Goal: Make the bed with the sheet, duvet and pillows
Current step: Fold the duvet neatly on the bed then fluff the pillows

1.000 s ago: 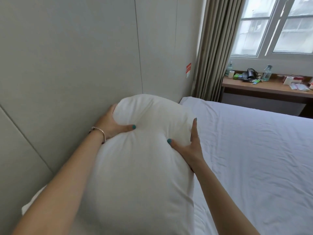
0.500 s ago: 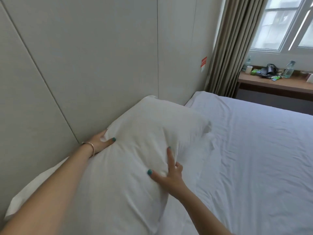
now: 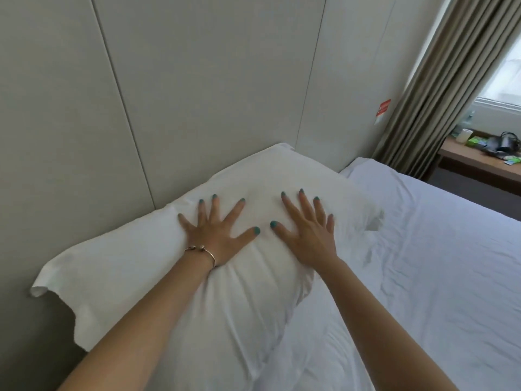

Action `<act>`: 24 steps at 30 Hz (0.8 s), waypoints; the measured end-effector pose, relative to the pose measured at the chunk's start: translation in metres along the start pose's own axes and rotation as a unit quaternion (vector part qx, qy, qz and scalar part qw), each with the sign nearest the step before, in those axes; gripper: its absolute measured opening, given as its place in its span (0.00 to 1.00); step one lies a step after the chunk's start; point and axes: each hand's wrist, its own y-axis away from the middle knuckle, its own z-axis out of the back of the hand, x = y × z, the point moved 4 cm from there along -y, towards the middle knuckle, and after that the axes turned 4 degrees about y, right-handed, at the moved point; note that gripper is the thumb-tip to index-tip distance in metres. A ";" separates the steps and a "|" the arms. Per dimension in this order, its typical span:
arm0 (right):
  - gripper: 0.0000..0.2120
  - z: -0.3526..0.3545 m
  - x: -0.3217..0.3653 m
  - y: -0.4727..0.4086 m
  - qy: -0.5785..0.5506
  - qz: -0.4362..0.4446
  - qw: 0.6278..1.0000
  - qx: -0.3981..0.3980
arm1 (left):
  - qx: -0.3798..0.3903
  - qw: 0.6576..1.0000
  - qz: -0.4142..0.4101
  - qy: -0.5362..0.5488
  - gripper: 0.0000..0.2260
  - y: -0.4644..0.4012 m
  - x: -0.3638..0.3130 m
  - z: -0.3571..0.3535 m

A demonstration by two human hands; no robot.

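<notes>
A white pillow [image 3: 146,266] lies flat at the head of the bed, its long side against the padded grey wall. My left hand [image 3: 215,231] rests palm down on its top with fingers spread, a thin bracelet on the wrist. My right hand [image 3: 306,228] presses flat beside it, fingers apart too. Neither hand grips the fabric. A white sheet [image 3: 437,263] covers the mattress to the right, slightly creased. No duvet can be seen.
The grey panelled wall [image 3: 197,88] runs along the left with a red sticker [image 3: 383,107]. A beige curtain [image 3: 428,88] hangs at the far corner. A wooden desk [image 3: 479,162] with a cup and small items stands beyond the bed.
The pillow went from held up at its sides to lying flat against the wall. Both hands let go of its sides and now lie spread on top.
</notes>
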 end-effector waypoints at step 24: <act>0.31 -0.072 0.023 -0.085 0.173 -0.043 0.980 0.094 | -0.061 0.993 0.094 0.038 0.39 -0.022 0.025 -0.067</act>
